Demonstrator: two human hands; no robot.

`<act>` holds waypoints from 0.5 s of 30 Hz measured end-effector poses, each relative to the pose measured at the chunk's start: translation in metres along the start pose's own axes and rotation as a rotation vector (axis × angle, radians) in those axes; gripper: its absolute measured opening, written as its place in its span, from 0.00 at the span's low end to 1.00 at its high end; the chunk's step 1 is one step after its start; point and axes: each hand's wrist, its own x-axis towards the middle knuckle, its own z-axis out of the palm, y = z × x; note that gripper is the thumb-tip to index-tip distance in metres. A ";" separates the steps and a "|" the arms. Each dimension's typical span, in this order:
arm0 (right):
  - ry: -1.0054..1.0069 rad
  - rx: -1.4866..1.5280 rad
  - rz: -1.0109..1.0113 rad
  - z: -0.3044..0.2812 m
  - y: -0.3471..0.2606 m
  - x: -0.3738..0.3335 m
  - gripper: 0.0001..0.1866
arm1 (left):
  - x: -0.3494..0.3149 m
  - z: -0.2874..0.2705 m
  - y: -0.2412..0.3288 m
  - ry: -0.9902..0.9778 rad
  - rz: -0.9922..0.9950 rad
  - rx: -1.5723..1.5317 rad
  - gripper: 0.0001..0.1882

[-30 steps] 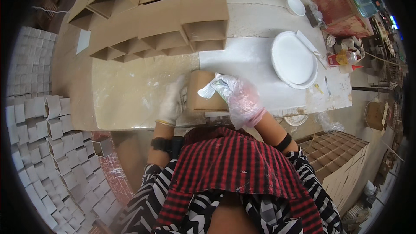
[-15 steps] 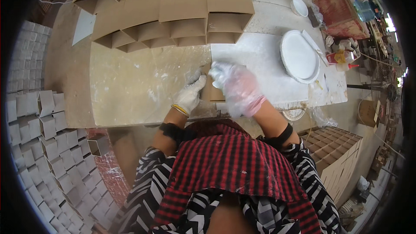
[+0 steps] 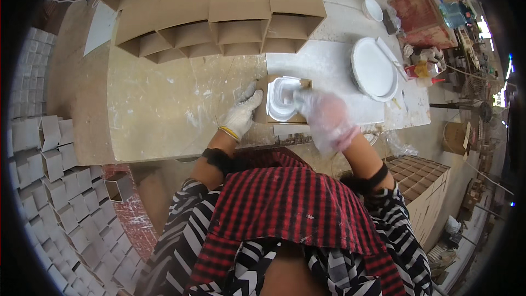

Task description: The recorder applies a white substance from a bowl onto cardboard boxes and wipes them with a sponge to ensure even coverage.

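Observation:
A small brown cardboard box lies on the table in front of me, its upper face smeared with wet white glue in looping strokes. My left hand, in a white knit glove, grips the box's left edge. Just off its right edge is my right hand, in a loose clear plastic glove. Motion smears its fingers, and whether something pale is in them cannot be made out. To the right stands a round white tub lid or tray coated with white paste, with a flat white stick across its rim.
Open-ended cardboard boxes stand joined in rows at the table's far side. A white bowl, a red-labelled bottle and a red-brown crate sit at the right. Grey box stacks rise at left; a divided carton stands lower right.
My right hand has moved right and slightly down, off the box, uncovering the white glue on its face. My left hand stays at the left edge. The view has shifted slightly.

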 end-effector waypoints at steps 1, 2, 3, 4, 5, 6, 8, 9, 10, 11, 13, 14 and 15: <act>-0.117 -0.108 -0.024 0.003 0.000 -0.004 0.17 | 0.000 0.001 0.001 0.015 -0.003 0.026 0.41; -0.242 -0.265 0.026 0.006 -0.002 -0.007 0.18 | 0.000 0.002 0.002 0.031 -0.003 0.051 0.41; -0.163 0.079 0.008 0.006 -0.003 -0.009 0.17 | -0.001 0.003 0.003 0.059 -0.014 0.072 0.41; -0.091 0.379 0.062 0.005 -0.006 -0.009 0.17 | -0.001 0.003 0.004 0.062 -0.005 0.105 0.42; -0.043 0.491 0.115 0.003 -0.008 -0.006 0.17 | -0.001 0.004 0.005 0.076 -0.003 0.130 0.42; 0.020 0.476 0.045 0.000 -0.012 -0.002 0.17 | -0.001 0.004 0.005 0.078 0.009 0.147 0.42; 0.101 0.082 -0.098 -0.006 -0.019 0.016 0.17 | 0.000 0.003 0.005 0.055 0.010 0.164 0.42; 0.143 -0.111 -0.166 -0.008 -0.022 0.028 0.17 | 0.000 0.002 0.004 0.056 0.003 0.174 0.43; 0.183 -0.304 -0.233 -0.007 -0.024 0.038 0.17 | 0.001 0.000 0.004 0.040 0.007 0.153 0.43; 0.283 -0.493 -0.363 -0.003 -0.025 0.046 0.17 | 0.002 -0.001 0.002 0.042 0.005 0.132 0.43; 0.157 -0.046 -0.061 0.010 -0.025 0.055 0.16 | 0.002 -0.003 0.001 0.037 0.010 0.118 0.42; 0.143 0.181 -0.023 0.018 -0.023 0.056 0.16 | 0.003 -0.004 0.000 0.027 0.020 0.127 0.42; 0.128 0.151 -0.141 0.027 -0.020 0.053 0.16 | 0.003 -0.004 0.000 0.034 0.017 0.141 0.42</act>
